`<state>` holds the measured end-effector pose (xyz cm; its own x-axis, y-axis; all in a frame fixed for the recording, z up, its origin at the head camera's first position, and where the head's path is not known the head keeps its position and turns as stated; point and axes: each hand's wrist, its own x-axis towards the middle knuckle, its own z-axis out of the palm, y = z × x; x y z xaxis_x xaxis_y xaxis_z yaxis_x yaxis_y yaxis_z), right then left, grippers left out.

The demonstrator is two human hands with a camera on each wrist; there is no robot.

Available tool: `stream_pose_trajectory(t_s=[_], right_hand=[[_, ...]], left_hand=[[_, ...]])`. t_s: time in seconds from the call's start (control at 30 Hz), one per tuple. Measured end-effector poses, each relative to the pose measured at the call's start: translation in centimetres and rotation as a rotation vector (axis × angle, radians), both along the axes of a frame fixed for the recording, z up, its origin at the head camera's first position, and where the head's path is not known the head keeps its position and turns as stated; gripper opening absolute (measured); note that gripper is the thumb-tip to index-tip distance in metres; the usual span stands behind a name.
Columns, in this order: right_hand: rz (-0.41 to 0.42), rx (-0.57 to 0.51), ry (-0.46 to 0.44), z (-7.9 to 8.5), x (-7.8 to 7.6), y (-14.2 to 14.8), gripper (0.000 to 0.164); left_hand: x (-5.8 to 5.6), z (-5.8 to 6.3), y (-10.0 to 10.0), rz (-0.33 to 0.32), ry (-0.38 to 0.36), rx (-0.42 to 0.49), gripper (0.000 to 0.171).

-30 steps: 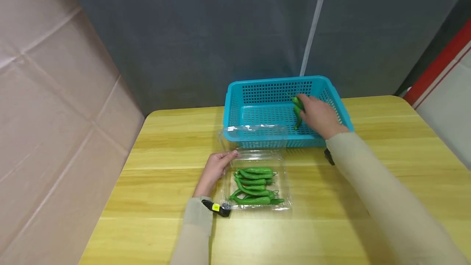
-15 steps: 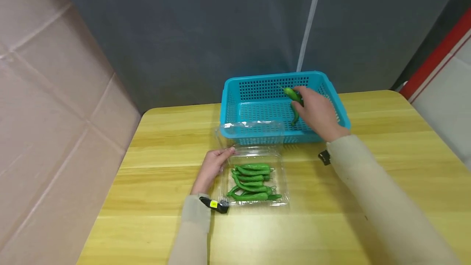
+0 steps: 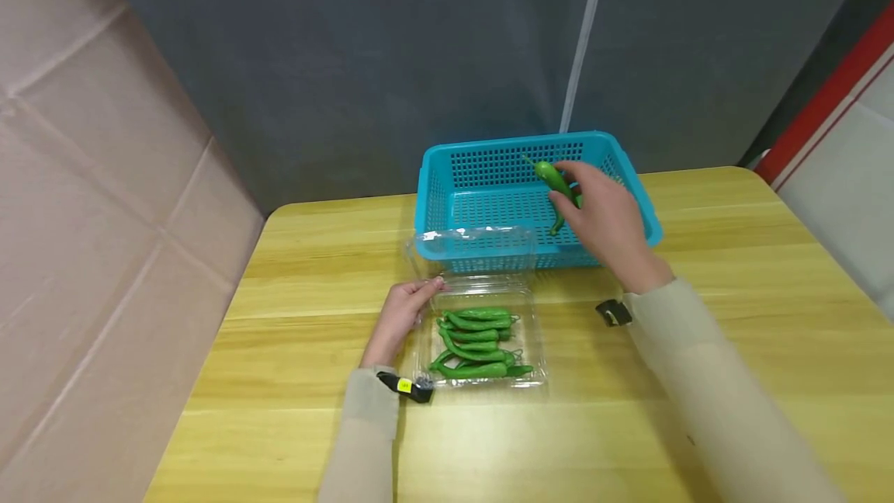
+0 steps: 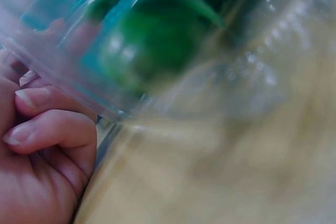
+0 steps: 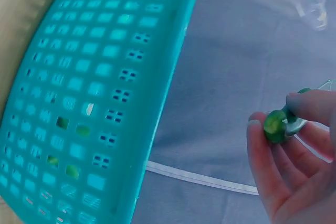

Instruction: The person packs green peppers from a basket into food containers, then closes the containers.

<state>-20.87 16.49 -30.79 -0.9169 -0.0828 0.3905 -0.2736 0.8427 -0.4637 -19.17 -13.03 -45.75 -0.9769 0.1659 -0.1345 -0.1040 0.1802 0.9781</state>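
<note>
My right hand (image 3: 606, 212) pinches a green chili pepper (image 3: 549, 175) between thumb and fingers above the blue basket, its stem pointing up and left. Below that pepper shows a curved green tip (image 3: 556, 225), against the basket floor. In the right wrist view the pepper (image 5: 275, 127) appears end-on at the fingertips. With curled fingers, my left hand (image 3: 401, 315) grips the left edge of a clear plastic clamshell box (image 3: 532, 336) near its hinge. Several green chili peppers (image 3: 482, 336) lie side by side in the box. Its wall blurs them in the left wrist view.
The blue perforated basket (image 3: 434, 177) stands at the back of the wooden table (image 3: 314, 286). The box's raised clear lid (image 3: 471, 243) overlaps the basket's front wall in the head view. A grey cloth wall (image 3: 391, 60) rises behind the table.
My right hand has lifted the pepper slightly up and to the left within the basket area. The left hand stays on the box edge. The head view has shifted a little.
</note>
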Motion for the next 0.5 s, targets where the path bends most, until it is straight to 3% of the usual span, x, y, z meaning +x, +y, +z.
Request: stream_pose_trajectory(t_s=[0.1,0.5], right_hand=[[0.005,-0.016,0.025,0.0,0.6,-0.2,0.042],[0.027,-0.039,0.122,-0.4,2.3,-0.3,0.041]], left_hand=[[0.1,0.4,0.0,-0.004,-0.011,0.008,0.040],[-0.1,-0.2,-0.1,0.012,0.012,-0.005,0.044]])
